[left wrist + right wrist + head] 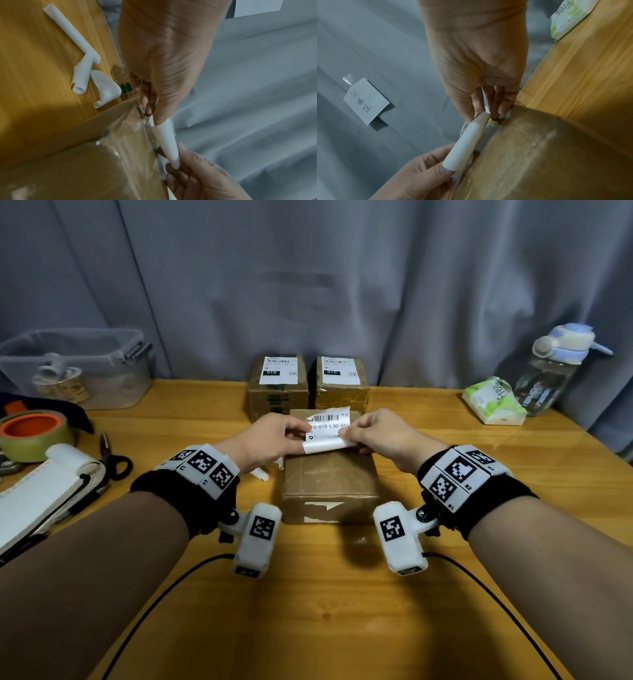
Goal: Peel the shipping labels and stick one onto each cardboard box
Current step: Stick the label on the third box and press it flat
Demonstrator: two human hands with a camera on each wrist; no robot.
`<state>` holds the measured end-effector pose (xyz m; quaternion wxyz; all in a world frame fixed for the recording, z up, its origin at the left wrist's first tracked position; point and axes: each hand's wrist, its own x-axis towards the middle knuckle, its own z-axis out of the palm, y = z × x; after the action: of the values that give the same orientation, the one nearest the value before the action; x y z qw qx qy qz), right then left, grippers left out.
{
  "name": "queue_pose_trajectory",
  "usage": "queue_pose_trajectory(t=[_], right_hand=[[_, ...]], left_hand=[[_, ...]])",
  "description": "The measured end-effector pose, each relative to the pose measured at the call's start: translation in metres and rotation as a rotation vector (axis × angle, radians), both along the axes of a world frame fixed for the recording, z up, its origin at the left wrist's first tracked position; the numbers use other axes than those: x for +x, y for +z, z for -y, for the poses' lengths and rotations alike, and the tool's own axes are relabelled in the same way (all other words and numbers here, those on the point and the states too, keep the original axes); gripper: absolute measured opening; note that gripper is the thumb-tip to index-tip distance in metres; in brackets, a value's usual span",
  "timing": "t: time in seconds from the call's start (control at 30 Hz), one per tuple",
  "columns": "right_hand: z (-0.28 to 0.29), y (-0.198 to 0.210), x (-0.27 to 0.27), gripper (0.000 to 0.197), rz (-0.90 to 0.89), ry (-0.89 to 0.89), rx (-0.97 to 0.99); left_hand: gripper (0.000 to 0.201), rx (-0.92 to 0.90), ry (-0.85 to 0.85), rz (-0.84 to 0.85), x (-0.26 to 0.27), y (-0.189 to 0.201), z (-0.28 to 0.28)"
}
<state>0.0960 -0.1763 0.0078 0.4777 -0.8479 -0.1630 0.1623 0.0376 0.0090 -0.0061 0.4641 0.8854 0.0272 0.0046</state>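
Hands hold one label (327,429) over the near box (329,484). The left hand (270,440) pinches the label's left edge. The right hand (376,436) pinches its right edge, where the white backing (325,445) curls up in a roll. Behind the near box stand two boxes (278,386) that already have labels.

The label could fold and stick to itself if the fingers (148,100) let it sag. It could land crooked or wrinkled on the shiny tape. The backing could tear if pulled too fast. Old backing rolls (80,79) lie left of the near box.
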Motion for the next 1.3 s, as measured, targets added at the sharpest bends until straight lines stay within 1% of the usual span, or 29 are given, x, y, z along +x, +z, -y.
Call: queue_pose_trajectory(t=[0.27,0.33,0.5,0.57,0.63,0.73,0.8,0.87,0.93,0.97,1.0,1.07,1.17,1.3], right_hand=[[-0.001,-0.007,-0.008,0.025,0.14,0.026,-0.116],[0.0,-0.005,-0.008,0.024,0.135,0.033,-0.102],[0.006,-0.002,-0.011,0.013,0.105,0.089,-0.082],[0.009,0.0,-0.013,0.009,0.089,0.117,-0.078],[0.013,0.002,-0.015,0.01,0.071,0.146,-0.071],[0.014,0.002,-0.017,0.005,0.059,0.223,-0.088],[0.012,0.001,-0.017,0.01,0.082,0.277,-0.122],[0.011,-0.001,-0.013,0.024,0.136,0.287,-0.143],[0.015,-0.004,-0.009,0.043,0.197,0.28,-0.18],[0.019,-0.004,-0.007,0.046,0.227,0.272,-0.21],[0.022,-0.004,-0.006,0.043,0.249,0.261,-0.235],[0.019,-0.001,-0.008,0.033,0.241,0.241,-0.225],[0.007,0.0,-0.009,0.027,0.226,0.244,-0.14],[0.009,-0.003,-0.006,0.008,0.183,0.201,-0.024]], left_hand=[[0.052,0.178,-0.035,0.017,-0.003,0.003,-0.001],[0.05,0.252,-0.043,0.025,-0.003,0.003,-0.001],[0.044,0.433,-0.047,-0.014,0.0,-0.003,-0.006],[0.041,0.469,-0.01,-0.019,-0.001,-0.005,-0.007],[0.037,0.491,-0.003,-0.001,-0.002,-0.004,-0.007],[0.031,0.534,-0.069,0.026,-0.003,-0.003,-0.005],[0.03,0.583,-0.128,0.046,-0.001,-0.003,0.0],[0.03,0.647,-0.157,0.066,0.001,-0.002,0.001],[0.033,0.696,-0.137,0.061,-0.001,0.0,-0.006],[0.033,0.71,-0.112,0.061,-0.002,0.0,-0.012],[0.033,0.716,-0.086,0.061,-0.003,0.001,-0.017],[0.034,0.709,-0.051,0.061,-0.003,-0.001,-0.018],[0.034,0.737,-0.084,0.096,0.001,-0.004,-0.001],[0.033,0.75,-0.095,0.079,0.001,-0.004,-0.007]])
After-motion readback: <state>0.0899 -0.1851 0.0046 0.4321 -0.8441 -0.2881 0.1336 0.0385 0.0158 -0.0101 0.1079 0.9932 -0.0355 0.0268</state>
